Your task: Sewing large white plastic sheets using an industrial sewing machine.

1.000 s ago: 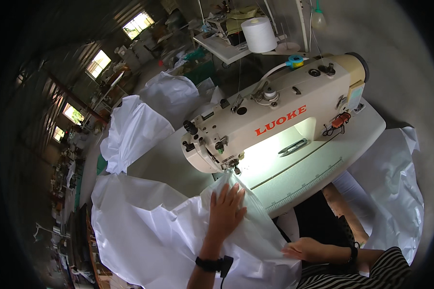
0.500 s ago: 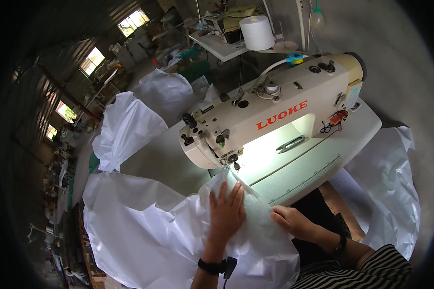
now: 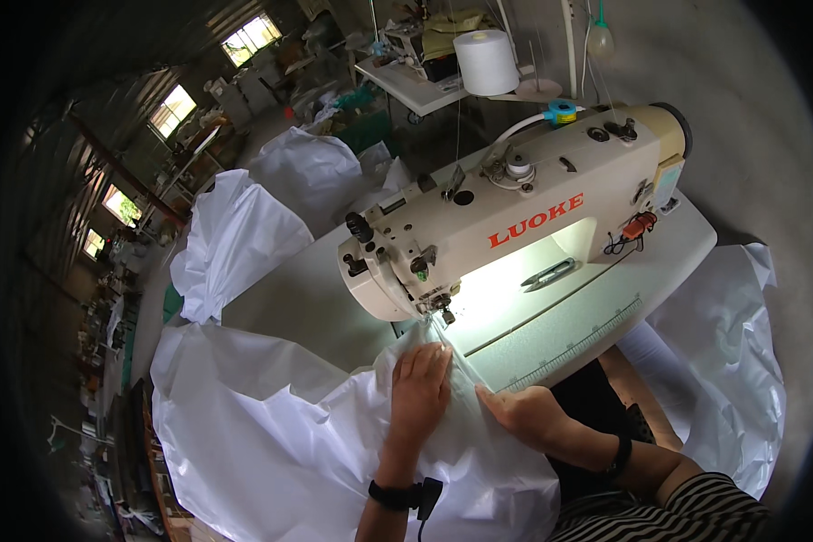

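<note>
A large white, glossy sheet (image 3: pixel 271 425) runs up under the needle area of a cream sewing machine (image 3: pixel 515 208). My left hand (image 3: pixel 419 393) rests on it just below the presser foot (image 3: pixel 444 312), its fingers drawn together and bent, gathering the sheet near its edge. To the right, my right hand (image 3: pixel 531 417) is closed, thumb and forefinger pinching the sheet's edge by the machine table's front. The edge stretches between this pinch and the foot. The needle tip is too small to make out.
Thread snips (image 3: pixel 549 274) lie on the lit machine bed (image 3: pixel 596 307). A white thread cone (image 3: pixel 486 63) stands behind the machine. More white sheeting bunches at the left (image 3: pixel 235 239) and hangs at the right (image 3: pixel 732 352). A small orange item with dark cord (image 3: pixel 640 226) sits on the machine's right side.
My left hand's fingers were spread flat on the sheet and are now bent closer together. My right hand has moved left and up, onto the sheet's edge. The view has shifted slightly.
</note>
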Available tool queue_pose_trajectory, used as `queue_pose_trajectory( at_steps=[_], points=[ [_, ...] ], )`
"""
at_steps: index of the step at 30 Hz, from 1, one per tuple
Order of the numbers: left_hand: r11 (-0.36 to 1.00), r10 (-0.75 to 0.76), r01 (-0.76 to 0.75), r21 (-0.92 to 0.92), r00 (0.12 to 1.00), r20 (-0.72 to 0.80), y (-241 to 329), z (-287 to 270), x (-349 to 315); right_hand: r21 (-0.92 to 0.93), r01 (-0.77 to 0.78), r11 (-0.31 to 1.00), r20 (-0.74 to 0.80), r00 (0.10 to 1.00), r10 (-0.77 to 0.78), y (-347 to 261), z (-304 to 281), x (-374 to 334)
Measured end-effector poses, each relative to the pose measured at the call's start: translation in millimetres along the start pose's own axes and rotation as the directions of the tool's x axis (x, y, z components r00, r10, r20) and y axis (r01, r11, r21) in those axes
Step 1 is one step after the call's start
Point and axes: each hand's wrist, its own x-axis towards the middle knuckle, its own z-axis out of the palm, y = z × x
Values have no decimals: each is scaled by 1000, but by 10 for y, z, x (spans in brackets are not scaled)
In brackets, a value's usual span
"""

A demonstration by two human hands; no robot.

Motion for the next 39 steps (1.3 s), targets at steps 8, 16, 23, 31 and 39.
queue_pose_trajectory(
  at_steps=[8,16,23,31,39],
  points=[
    [995,30,-28,92,999,-20,-7,72,7,-99,29,995,62,998,-23,-100,40,62],
    [996,-10,11,93,1000,-17,27,92,-45,127,-137,982,-158,975,156,-9,0,579],
    [996,3,-8,84,998,59,-121,20,94,77,-149,986,-79,985,155,29,293,701],
    [993,-15,14,120,1000,6,-162,154,27,-15,-118,993,-153,982,114,-8,282,679],
    [1000,14,-14,22,999,-37,-242,103,51,-86,-156,984,-73,986,150,-38,368,637]
  ],
)
